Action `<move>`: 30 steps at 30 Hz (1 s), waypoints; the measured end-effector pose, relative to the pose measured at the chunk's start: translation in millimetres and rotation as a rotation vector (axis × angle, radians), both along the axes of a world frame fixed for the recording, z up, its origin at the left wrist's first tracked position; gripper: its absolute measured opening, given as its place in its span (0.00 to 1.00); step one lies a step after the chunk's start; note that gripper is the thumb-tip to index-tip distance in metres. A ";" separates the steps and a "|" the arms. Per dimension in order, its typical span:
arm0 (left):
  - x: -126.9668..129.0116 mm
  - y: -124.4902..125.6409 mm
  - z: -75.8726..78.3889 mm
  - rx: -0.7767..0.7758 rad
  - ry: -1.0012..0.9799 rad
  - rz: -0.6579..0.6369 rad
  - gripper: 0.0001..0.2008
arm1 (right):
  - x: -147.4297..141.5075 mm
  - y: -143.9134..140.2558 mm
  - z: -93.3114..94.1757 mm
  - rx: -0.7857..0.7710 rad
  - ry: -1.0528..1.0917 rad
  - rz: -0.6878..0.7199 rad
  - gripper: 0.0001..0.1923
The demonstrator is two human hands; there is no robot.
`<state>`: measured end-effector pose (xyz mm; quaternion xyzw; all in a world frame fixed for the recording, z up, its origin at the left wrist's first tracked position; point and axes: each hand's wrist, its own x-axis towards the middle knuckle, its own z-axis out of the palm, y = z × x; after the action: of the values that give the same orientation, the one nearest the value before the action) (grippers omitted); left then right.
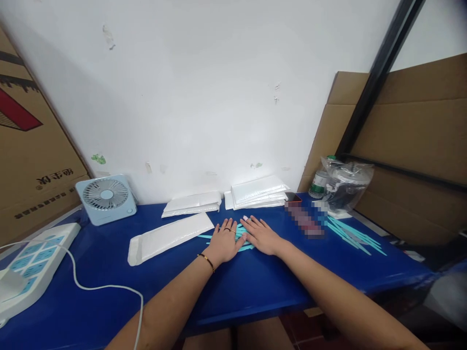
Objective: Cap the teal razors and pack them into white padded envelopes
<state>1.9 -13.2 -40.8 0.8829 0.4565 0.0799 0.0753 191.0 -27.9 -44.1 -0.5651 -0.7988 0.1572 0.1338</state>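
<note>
Both hands, the left hand [224, 241] and right hand [261, 235], are lying flat and open, gripping nothing, pressing the teal strips [243, 241] down so they are staying together on the blue table [233, 287], with a white bag [170, 237] lying at nine o'clock.

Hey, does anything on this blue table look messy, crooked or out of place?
Mostly minor things. The white padded envelope near the left hand lies askew, apart from the two stacks by the wall. Teal strips are scattered loosely at the right, and more lie under both hands. The right hand rests flat on them.
</note>
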 end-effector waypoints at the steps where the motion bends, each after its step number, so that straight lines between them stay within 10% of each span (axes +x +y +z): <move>1: 2.2 4.4 2.6 0.018 0.005 -0.002 0.32 | 4.8 8.0 4.6 -0.005 0.024 0.008 0.29; 10: 7.5 45.2 23.4 0.027 0.008 0.163 0.10 | 37.6 67.0 22.9 0.004 0.111 -0.028 0.07; 22: -16.1 68.3 22.1 0.085 -0.109 0.203 0.07 | 62.4 62.8 16.8 -0.011 0.391 -0.082 0.13; 30: -16.7 61.2 21.2 -0.051 -0.125 -0.036 0.10 | 40.2 45.1 28.5 -0.032 0.259 0.109 0.10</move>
<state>-14.8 48.0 -19.6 0.8821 0.4369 0.1217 0.1275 231.2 17.2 -15.6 -0.4980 -0.8018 0.2484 0.2180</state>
